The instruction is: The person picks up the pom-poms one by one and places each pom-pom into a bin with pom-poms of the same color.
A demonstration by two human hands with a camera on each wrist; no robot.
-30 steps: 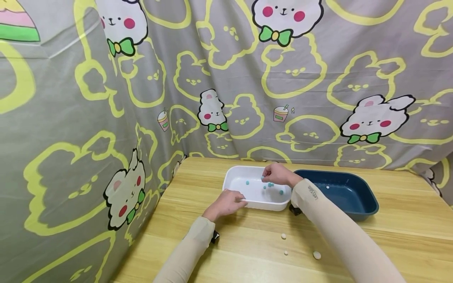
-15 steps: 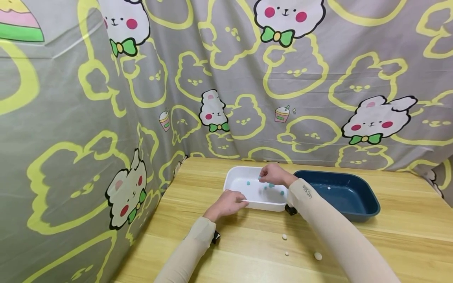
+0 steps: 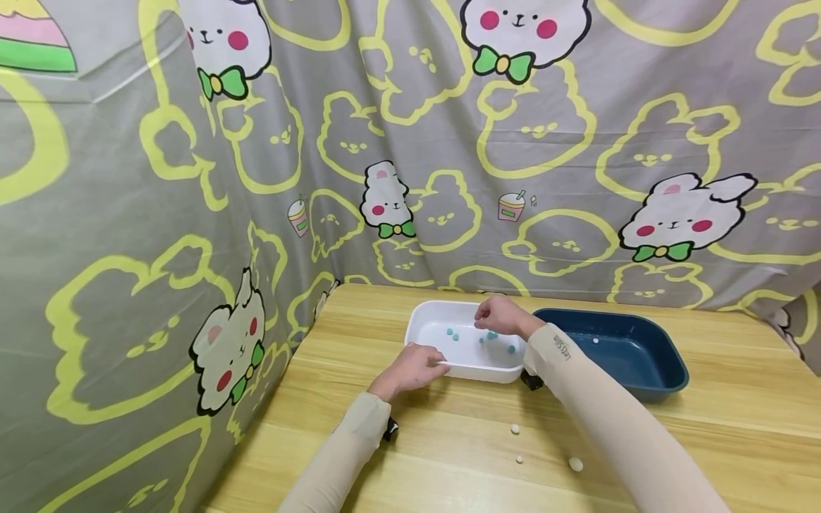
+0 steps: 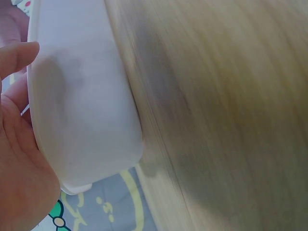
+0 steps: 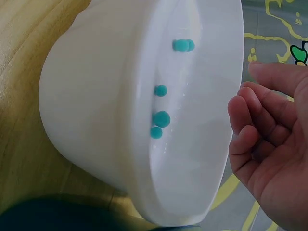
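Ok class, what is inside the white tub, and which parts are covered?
Small blue-green balls lie in the white tub. In the head view, the right hand covers its far right corner, so anything behind the hand there cannot be seen.

Work surface: table (image 3: 449,442), pale yellow-brown, wood-grain finish, grain running roughly side to side in the head view. Backdrop: grey cloth (image 3: 442,142) behind the table's far edge and along its left side, the two faces meeting in a corner left of centre; soft vertical folds and faint creases. Print: thick yellow outlines of animals, simple faces inside some. White cartoon rabbits over these, e.g. lower right rabbit (image 3: 686,214), red-pink cheeks, green bow tie with yellow knot. Two small printed drink cups (image 3: 511,206), pink with straws. Upper left: striped motif (image 3: 38,39), yellow, pink, green, cut off by frame. Both wrist views also catch cloth and table.
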